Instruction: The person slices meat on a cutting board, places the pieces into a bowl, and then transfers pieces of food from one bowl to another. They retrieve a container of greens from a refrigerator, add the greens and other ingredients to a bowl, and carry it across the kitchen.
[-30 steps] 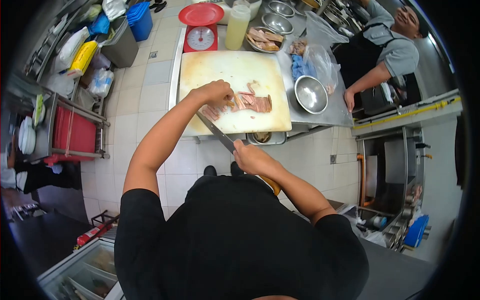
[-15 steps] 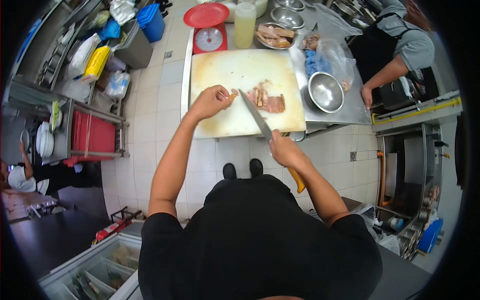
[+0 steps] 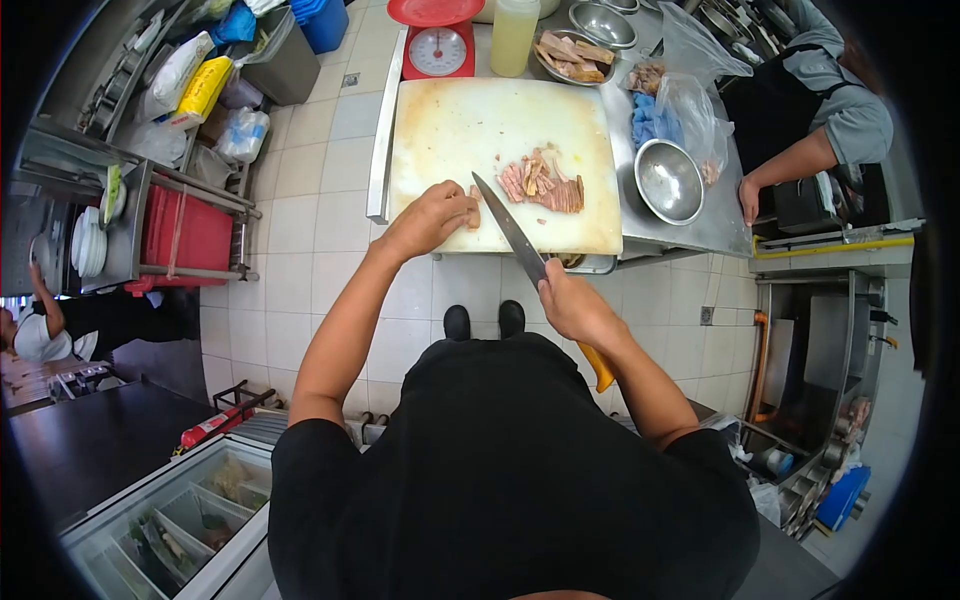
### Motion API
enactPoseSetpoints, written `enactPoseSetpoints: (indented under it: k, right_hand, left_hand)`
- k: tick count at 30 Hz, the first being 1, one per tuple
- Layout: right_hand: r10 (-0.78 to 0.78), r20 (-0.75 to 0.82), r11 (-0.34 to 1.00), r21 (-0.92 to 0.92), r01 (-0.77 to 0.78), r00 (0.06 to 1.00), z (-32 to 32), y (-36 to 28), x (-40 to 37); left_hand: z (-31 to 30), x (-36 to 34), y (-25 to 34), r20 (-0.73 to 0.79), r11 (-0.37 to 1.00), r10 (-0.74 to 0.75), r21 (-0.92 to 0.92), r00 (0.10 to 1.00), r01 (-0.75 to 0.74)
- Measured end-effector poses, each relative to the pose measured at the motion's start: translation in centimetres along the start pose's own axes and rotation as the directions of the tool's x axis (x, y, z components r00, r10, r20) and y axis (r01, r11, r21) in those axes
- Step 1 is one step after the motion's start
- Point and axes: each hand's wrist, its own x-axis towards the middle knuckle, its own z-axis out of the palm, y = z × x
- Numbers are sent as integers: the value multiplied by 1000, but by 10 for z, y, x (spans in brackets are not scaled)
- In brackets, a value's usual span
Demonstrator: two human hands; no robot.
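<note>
My right hand (image 3: 574, 302) is closed round the knife (image 3: 512, 228), whose blade points up and left over the front of the cutting board (image 3: 440, 120). The yellow end of the handle sticks out below the hand. My left hand (image 3: 437, 217) has its fingers pressed on a small piece of meat (image 3: 474, 212) at the board's left front, just left of the knife tip. Right of the blade lies a pile of sliced meat (image 3: 545, 184), with small scraps around it.
Behind the board stand a red scale (image 3: 438, 52), a bottle of yellowish liquid (image 3: 514, 38) and a bowl of meat pieces (image 3: 574, 58). An empty metal bowl (image 3: 669, 182) is on the right. A co-worker's hand (image 3: 748, 200) rests at the table's right edge.
My left hand has come down onto the board with the meat piece under its fingers. The sliced meat looks more spread out. The whole view has shifted slightly.
</note>
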Motion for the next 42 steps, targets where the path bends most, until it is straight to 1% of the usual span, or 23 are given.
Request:
enactPoseSetpoints:
  k: [4,6,7,9,10,12,13,15,16,18,22,25,27,28,30,31,33,34,36,37,39,41,42]
  right_hand:
    - [35,-3,999,-38,-35,999,-4,-6,-5]
    - [35,-6,997,-66,-35,999,-5,-8,-5]
    - [37,-8,997,-66,-37,999,-7,-10,-6]
    - [35,14,993,-118,-33,999,-10,-15,-6]
    - [35,13,992,-122,-33,999,-11,-17,-6]
    - [36,21,988,-152,-32,999,-10,-20,-4]
    - [35,23,987,-159,-31,999,-9,-21,-3]
    - [60,50,978,-204,-48,997,-7,-23,0]
    - [61,52,976,-212,-49,997,-7,-24,1]
    - [117,93,957,-278,-87,989,-7,-28,4]
    - [114,116,953,-294,-75,987,-9,-35,4]
    - [85,114,962,-267,-52,990,9,-26,14]
    - [39,28,965,-260,-30,999,25,-16,21]
    - [35,26,963,-266,-27,999,23,-12,22]
    - [33,41,977,-212,-24,999,13,-10,21]
    - [31,38,976,-216,-22,999,7,-12,19]
    - [53,14,982,-182,-50,998,-4,-19,8]
    - [55,19,982,-181,-51,998,-7,-22,4]
    - [34,43,983,-180,-26,999,-10,-26,-3]
    - [34,44,983,-180,-26,998,-10,-26,-4]
    - [-29,57,983,-177,39,998,-9,-26,-8]
    - [-39,58,981,-188,50,998,-7,-23,-9]
    - [-47,55,979,-193,57,997,-5,-23,-9]
  left_hand:
    - [6,-3,-7,-35,995,68,80,997,-65]
    - [6,-6,-9,-100,999,24,31,995,-22]
    - [6,-7,-10,-99,999,27,30,995,-24]
    - [5,-7,-12,-87,984,-100,-158,991,86]
    - [6,-4,-14,-91,984,-98,-159,991,83]
    - [7,4,-20,-203,979,-146,-174,968,111]
    - [6,9,-23,-209,978,-148,-178,967,111]
    - [6,19,-29,-217,999,-34,-43,975,26]
    - [7,22,-30,-224,998,-36,-48,974,26]
    - [8,27,-32,-134,997,-72,-27,988,69]
    - [10,27,-34,-122,994,-97,-57,988,90]
    - [10,26,-35,-91,995,-90,-41,992,87]
    - [8,25,-34,-86,991,-130,-38,988,127]
    - [8,24,-34,-94,991,-128,-39,987,125]
    - [6,17,-30,-168,995,-100,-39,981,95]
    - [4,11,-27,-172,995,-98,-38,980,92]
    - [6,-4,-18,-149,969,-98,-240,984,60]
    - [8,-7,-18,-147,968,-102,-243,984,64]
    - [15,-13,-18,-145,985,2,-169,989,-26]
    - [16,-13,-19,-165,983,23,-176,986,-53]
    - [15,-15,-19,-166,982,17,-183,986,-48]
    - [14,-17,-18,-169,981,8,-189,986,-41]
    - [14,-17,-18,-183,986,42,-149,982,-70]
